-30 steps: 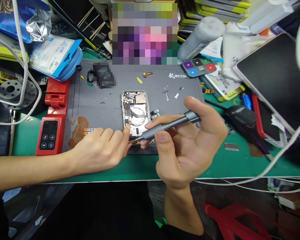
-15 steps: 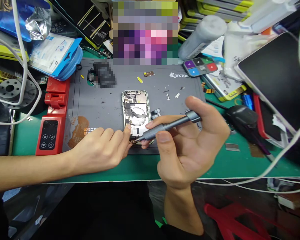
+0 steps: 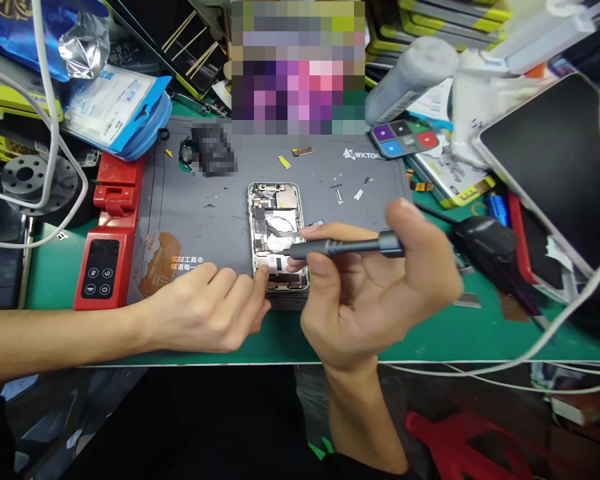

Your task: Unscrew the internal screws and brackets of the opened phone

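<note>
An opened smartphone point(image 3: 286, 200) lies on the grey work mat, its inner boards, a round coil area and a pale lower section exposed. My left hand point(image 3: 215, 308) is closed with curled fingers at the phone's lower left edge, one fingertip on its frame. A dark grey precision screwdriver point(image 3: 347, 248) is gripped between the thumb and fingers of my right hand point(image 3: 375, 300). The driver lies nearly level above the lower half of the phone, pointing left. Whether its tip touches anything cannot be made out.
Small metal pieces point(image 3: 339, 195) and a yellow strip point(image 3: 285, 162) lie on the grey mat point(image 3: 220, 227). A red device with a button panel point(image 3: 103, 267) stands left. To the right are a black cabled tool point(image 3: 485, 233) and a tablet-like panel point(image 3: 545, 147). White cables cross both sides.
The screwdriver has lifted from the phone's bottom edge and swung to a more level angle, its tip now farther up the phone. My left hand stays at the phone's edge.
</note>
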Demonstrator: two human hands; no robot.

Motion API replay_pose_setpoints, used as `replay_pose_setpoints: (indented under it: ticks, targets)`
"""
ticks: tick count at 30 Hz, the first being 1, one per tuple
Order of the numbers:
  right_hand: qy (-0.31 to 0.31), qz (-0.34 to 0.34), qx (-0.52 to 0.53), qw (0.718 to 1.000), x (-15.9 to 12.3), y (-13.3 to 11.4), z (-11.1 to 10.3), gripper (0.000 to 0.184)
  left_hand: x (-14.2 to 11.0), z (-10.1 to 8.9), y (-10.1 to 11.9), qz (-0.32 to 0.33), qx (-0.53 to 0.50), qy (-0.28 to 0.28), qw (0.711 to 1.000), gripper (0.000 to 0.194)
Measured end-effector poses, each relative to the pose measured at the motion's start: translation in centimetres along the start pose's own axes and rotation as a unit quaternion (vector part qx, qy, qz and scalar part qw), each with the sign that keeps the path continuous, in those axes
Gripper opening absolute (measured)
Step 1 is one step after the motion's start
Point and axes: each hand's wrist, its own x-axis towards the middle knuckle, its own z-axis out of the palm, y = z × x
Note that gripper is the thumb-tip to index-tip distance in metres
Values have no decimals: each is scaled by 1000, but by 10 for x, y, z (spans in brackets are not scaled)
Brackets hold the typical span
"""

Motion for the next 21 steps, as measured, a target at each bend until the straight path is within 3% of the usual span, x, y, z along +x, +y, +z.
replay_pose_setpoints:
  ticks: [5,15,21]
  targets:
    - [-66,-2,-6,998,0,1,3,69,0,2,1,4,-8,-12,1000,42]
    - [-90,12,15,996,-4,1,4,75,-1,2,1,-1,-15,-17,1000,36]
    - [-110,-21,-6,994,-1,-2,3,77,0,2,2,-3,-17,-19,1000,35]
